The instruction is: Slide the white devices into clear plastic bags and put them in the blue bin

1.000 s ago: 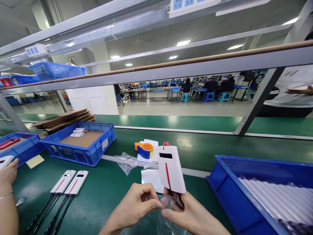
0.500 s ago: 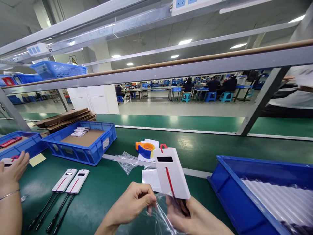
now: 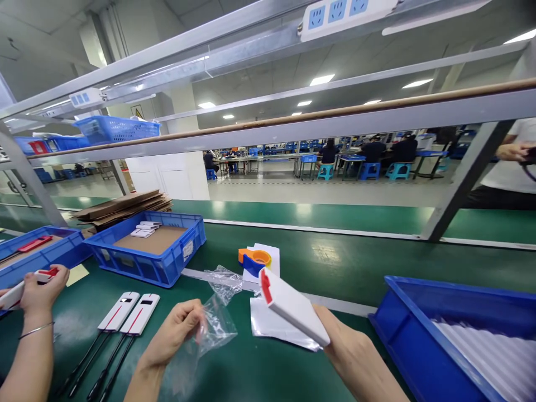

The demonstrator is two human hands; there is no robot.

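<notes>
My right hand (image 3: 349, 349) grips a white flat device with a red end (image 3: 293, 306), tilted so its red tip points up and left. A clear plastic bag (image 3: 213, 329) hangs pinched in my left hand (image 3: 173, 332), apart from the device. White sheets (image 3: 274, 326) lie on the green mat (image 3: 234, 368) under the device. Two more white devices with black stems (image 3: 128, 312) lie side by side to the left.
A blue bin with white sleeves (image 3: 456, 340) stands at the right. A blue bin with cardboard (image 3: 148, 248) and another blue bin (image 3: 37, 251) are at the left. An orange-blue tape dispenser (image 3: 254, 261) sits mid-table. A co-worker's hand (image 3: 42, 287) holds a white device at far left.
The bag has come off the device: my left hand pulled it away to the left, and my right hand tipped the device from upright to slanted. The co-worker's hand picked up a device.
</notes>
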